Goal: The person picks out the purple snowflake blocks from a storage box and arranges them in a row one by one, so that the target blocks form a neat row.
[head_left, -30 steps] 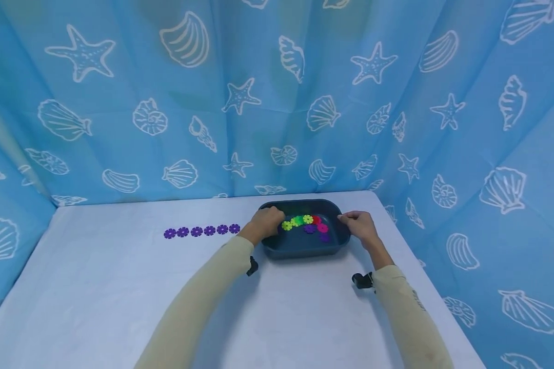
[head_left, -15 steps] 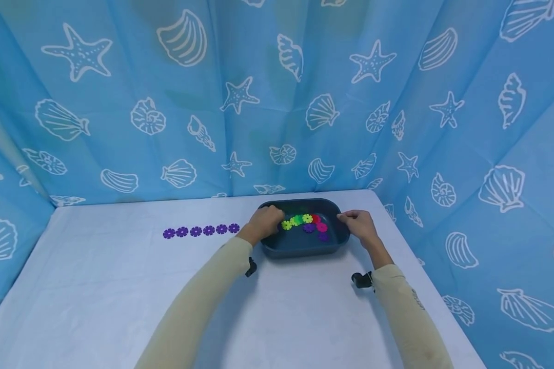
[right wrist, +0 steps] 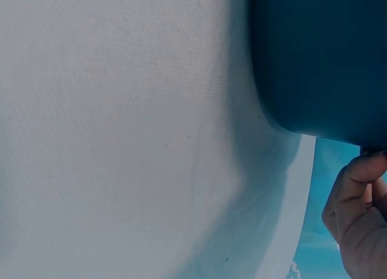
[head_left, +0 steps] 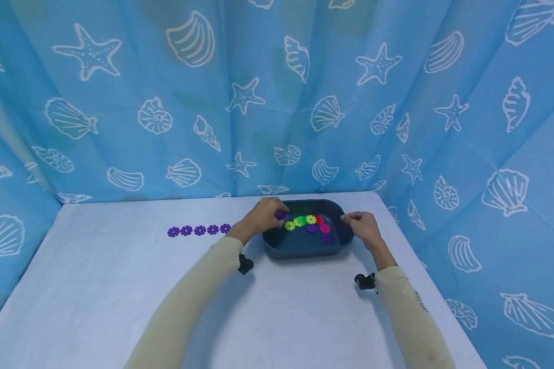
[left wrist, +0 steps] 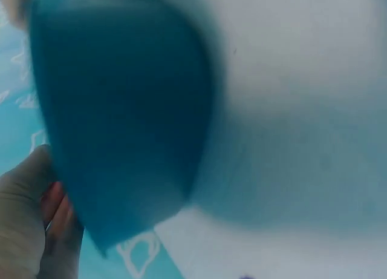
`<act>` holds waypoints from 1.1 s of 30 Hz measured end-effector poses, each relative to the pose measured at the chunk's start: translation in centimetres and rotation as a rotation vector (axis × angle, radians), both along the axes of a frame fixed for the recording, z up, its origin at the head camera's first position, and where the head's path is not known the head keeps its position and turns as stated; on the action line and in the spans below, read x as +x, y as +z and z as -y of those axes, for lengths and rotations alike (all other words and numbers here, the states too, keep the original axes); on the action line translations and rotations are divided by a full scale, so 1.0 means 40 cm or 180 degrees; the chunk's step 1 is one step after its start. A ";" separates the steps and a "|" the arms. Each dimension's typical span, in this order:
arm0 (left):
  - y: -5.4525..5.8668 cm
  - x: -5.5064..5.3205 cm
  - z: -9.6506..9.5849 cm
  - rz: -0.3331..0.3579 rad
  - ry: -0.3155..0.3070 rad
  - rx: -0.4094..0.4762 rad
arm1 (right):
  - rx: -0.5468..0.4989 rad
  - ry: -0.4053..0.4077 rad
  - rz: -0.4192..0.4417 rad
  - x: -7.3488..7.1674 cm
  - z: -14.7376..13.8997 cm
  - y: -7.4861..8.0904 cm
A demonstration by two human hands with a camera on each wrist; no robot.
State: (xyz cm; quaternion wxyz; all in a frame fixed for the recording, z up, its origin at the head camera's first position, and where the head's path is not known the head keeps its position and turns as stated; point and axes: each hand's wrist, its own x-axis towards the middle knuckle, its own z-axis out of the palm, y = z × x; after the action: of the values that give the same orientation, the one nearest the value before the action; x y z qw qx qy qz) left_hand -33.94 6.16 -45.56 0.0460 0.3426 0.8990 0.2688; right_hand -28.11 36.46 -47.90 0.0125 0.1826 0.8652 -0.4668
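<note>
In the head view a dark grey plastic basin (head_left: 310, 250) stands on the white-covered table, with several flower-shaped plastic discs (head_left: 300, 221) inside: yellow, green, red, pink and purple. Over its left end, my left hand (head_left: 261, 215) pinches a purple flower disc (head_left: 281, 214) between thumb and fingers. My right hand (head_left: 362, 226) pinches the basin's right rim; the right wrist view also shows these curled fingers (right wrist: 357, 200) at the rim. The left wrist view is blurred, with the basin's side (left wrist: 127, 115) filling its left half and the left hand (left wrist: 30, 218) at the rim.
A straight row of purple flower discs (head_left: 200, 230) lies on the table (head_left: 120, 277) left of the basin, its right end partly behind the left hand. A blue seashell-print curtain (head_left: 268, 128) hangs along the back and sides. Black wrist cameras (head_left: 364, 281) sit under both forearms.
My left hand has risen out of the basin and shifted slightly left, now showing a purple flower disc in its fingers. The right hand has stayed on the rim.
</note>
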 end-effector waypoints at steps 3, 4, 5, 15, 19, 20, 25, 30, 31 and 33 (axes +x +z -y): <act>0.014 0.002 0.029 0.0031 0.0056 0.0195 | -0.0008 -0.0014 0.0015 -0.001 0.001 0.003; 0.017 0.002 0.040 0.0037 0.0079 0.0263 | -0.0008 -0.0009 0.0016 0.000 0.002 0.004; 0.020 0.002 0.051 0.0037 0.0093 0.0337 | -0.0007 -0.0011 0.0026 0.001 0.003 0.005; 0.036 0.005 0.192 0.0092 0.0357 0.0777 | 0.0077 0.0033 0.0031 0.005 0.000 0.008; 0.039 0.014 0.259 0.0078 0.0451 0.0802 | 0.0093 0.0059 0.0036 0.007 -0.001 0.011; 0.038 0.015 0.276 0.0066 0.0491 0.0788 | 0.0076 0.0051 0.0047 0.007 -0.001 0.012; 0.022 0.024 0.372 0.0042 0.0703 0.0692 | 0.0067 0.0050 0.0067 0.007 0.004 0.016; -0.007 0.038 0.473 0.0098 0.0916 0.0534 | 0.0104 0.0027 0.0075 0.003 0.007 0.012; -0.014 0.042 0.494 0.0106 0.0965 0.0496 | 0.0110 0.0032 0.0068 0.003 0.007 0.011; -0.028 0.050 0.536 0.0100 0.1052 0.0442 | 0.0104 0.0028 0.0067 0.000 0.008 0.010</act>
State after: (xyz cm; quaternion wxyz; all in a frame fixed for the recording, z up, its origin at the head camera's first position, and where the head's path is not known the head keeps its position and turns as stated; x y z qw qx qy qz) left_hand -31.94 -15.27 -46.68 -0.0085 0.1883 0.9215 0.3394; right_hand -28.09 36.14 -47.48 0.0207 0.1838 0.8733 -0.4506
